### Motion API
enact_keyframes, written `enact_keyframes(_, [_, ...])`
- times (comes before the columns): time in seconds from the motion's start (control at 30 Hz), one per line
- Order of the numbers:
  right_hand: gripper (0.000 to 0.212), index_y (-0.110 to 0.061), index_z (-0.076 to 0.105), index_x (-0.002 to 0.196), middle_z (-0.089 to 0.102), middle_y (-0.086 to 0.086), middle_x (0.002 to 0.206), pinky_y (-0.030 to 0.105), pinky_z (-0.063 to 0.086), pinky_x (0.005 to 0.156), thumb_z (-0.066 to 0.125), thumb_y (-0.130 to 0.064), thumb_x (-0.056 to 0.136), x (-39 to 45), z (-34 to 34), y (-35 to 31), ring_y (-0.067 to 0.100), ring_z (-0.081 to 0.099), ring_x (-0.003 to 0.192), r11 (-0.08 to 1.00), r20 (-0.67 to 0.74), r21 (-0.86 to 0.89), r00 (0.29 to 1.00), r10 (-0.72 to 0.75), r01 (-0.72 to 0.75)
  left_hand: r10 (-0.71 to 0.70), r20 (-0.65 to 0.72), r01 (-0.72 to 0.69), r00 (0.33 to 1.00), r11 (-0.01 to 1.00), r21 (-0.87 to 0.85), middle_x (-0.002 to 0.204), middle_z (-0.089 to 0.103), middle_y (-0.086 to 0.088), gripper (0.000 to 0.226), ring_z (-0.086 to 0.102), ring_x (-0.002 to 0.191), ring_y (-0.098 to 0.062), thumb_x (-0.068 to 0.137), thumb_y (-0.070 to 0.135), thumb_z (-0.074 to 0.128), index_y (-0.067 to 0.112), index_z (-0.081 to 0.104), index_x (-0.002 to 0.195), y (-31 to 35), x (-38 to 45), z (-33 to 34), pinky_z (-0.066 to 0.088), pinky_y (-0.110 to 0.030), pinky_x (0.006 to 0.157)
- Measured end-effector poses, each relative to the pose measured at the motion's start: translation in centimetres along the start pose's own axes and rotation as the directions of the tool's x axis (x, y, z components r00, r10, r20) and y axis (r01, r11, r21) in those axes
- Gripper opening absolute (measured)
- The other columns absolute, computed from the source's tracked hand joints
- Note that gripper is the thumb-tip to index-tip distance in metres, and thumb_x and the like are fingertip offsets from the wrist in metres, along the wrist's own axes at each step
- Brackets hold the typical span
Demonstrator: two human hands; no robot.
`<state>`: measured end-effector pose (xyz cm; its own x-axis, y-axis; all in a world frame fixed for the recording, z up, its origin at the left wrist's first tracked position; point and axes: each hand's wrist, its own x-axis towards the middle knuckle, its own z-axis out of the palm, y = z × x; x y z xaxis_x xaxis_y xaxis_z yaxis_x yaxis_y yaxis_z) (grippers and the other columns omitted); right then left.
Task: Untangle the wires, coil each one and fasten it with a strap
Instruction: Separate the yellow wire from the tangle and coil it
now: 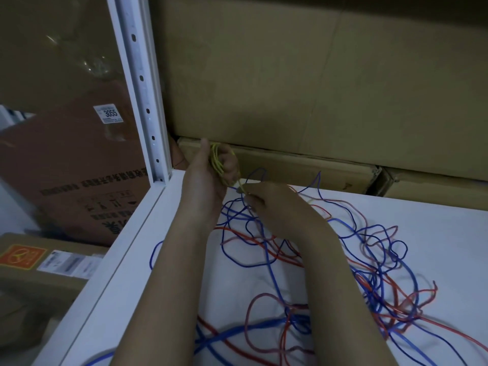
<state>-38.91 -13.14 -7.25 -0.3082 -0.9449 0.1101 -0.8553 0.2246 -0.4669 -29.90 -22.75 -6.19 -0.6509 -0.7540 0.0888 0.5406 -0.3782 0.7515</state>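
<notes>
One yellow wire [217,160] was in hand when we took this view from above the white shelf [264,281]. Our left hand [208,175] stood upright at the far edge of the shelf, fingers curled round a small coil of the yellow wire, the loops running up and down across the palm. Our right hand [266,204] lay just beside it, lower and to the right, its fingertips pinching the yellow tail where it left the coil; the two hands were nearly touching.

That short run of wire, slanting down from the coil to the right hand's pinch, was what we judged the next turn to depend on: the free length lay on the right hand's side, so the right hand was the one placed to carry it round while the left kept the loops together.

Several blue wires [266,260] and red wires [295,260] lay tangled on the shelf beneath both forearms and off to the right, crossing one another at many points. Whether the yellow tail was clear of them we could not tell. No strap showed. Cardboard boxes [303,83] stood behind the shelf, and a white post [144,85] rose at its left corner.
</notes>
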Motion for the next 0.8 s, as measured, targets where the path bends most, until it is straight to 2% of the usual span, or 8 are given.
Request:
enact_keyframes(0.07, [0.031,-0.012,0.058,0.129,0.045,-0.005,0.084,0.017,0.027,0.054,0.045,-0.015,0.101,0.0,0.0,-0.5,0.01,0.041,0.082,0.999,0.03,-0.024,0.999,-0.037,0.038,-0.011,-0.068,0.014,0.998,0.999,0.039,0.056,0.045,0.001,0.035,0.045,0.046,-0.007,0.105,0.016,0.026,0.008,0.048,0.078,0.0,0.5,0.4,0.035,-0.019,0.051])
enact_keyframes(0.13, [0.029,-0.011,0.06,0.126,0.039,-0.011,0.076,0.017,0.029,0.056,0.047,-0.015,0.1,-0.2,-0.2,-0.7,0.011,0.041,0.077,0.999,0.066,-0.026,0.997,-0.041,0.042,0.076,-0.057,-0.058,0.995,0.959,0.279,0.053,0.05,0.004,0.031,0.049,0.046,-0.004,0.103,0.007,0.025,0.008,0.047,0.081,-0.4,0.9,0.0,0.041,-0.018,0.052])
enact_keyframes(0.23, [0.022,-0.007,0.069,0.11,0.053,-0.011,0.075,0.006,0.035,0.058,0.052,-0.015,0.098,-0.6,-1.1,-0.9,0.007,0.045,0.068,0.999,0.091,0.019,0.995,-0.035,0.034,0.173,0.052,-0.171,0.984,0.799,0.577,0.072,0.055,0.001,0.028,0.053,0.062,-0.001,0.105,0.01,0.024,0.011,0.044,0.086,-1.1,0.4,-1.0,0.044,-0.014,0.072])
enact_keyframes(0.4, [0.015,-0.023,0.076,0.094,0.059,0.0,0.083,0.028,0.038,0.066,0.062,-0.027,0.092,-1.1,-2.5,-1.2,0.011,0.051,0.076,0.993,-0.119,0.009,0.986,-0.115,0.117,0.156,0.156,-0.221,0.975,0.691,0.688,0.071,0.064,0.017,0.028,0.057,0.08,-0.005,0.106,0.019,0.029,0.02,0.049,0.086,-0.7,0.7,-2.9,0.043,-0.02,0.085])
enact_keyframes(0.53, [0.005,-0.023,0.075,0.079,0.059,-0.003,0.072,0.026,0.035,0.06,0.075,-0.028,0.08,-1.0,-2.8,-1.6,0.009,0.047,0.069,0.978,-0.376,0.082,0.915,-0.147,0.191,0.058,0.179,-0.168,0.982,0.701,0.693,0.071,0.063,0.033,0.027,0.055,0.071,0.017,0.101,0.031,0.044,0.036,0.06,0.079,-1.0,0.8,-3.7,0.04,-0.003,0.07])
enact_keyframes(0.67, [0.008,-0.022,0.074,0.085,0.063,-0.002,0.076,0.033,0.042,0.065,0.072,-0.028,0.081,-1.1,-2.9,-1.5,0.013,0.05,0.072,0.98,-0.499,0.069,0.858,-0.126,0.184,-0.082,0.212,-0.083,0.974,0.739,0.669,0.061,0.065,0.01,0.045,0.059,0.06,-0.007,0.099,0.046,0.035,0.018,0.068,0.085,-0.8,1.9,-2.9,0.047,-0.026,0.069])
enact_keyframes(0.73, [0.009,-0.022,0.075,0.09,0.066,0.0,0.08,0.032,0.043,0.069,0.068,-0.023,0.084,-0.9,-2.8,-1.4,0.016,0.053,0.076,0.972,-0.522,0.101,0.843,-0.129,0.211,-0.154,0.25,-0.052,0.956,0.748,0.661,0.047,0.057,0.006,0.059,0.05,0.042,-0.006,0.096,0.049,0.025,0.002,0.058,0.088,-0.6,2.3,-2.0,0.043,-0.021,0.051])
enact_keyframes(0.8, [0.012,-0.019,0.075,0.093,0.066,0.002,0.08,0.03,0.041,0.07,0.065,-0.017,0.087,-0.7,-2.7,-1.3,0.015,0.053,0.077,0.972,-0.548,0.103,0.828,-0.122,0.211,-0.232,0.167,0.075,0.958,0.768,0.636,0.043,0.056,0.007,0.054,0.049,0.039,-0.005,0.102,0.045,0.023,0.007,0.054,0.078,-0.8,2.5,-1.8,0.041,-0.023,0.051])
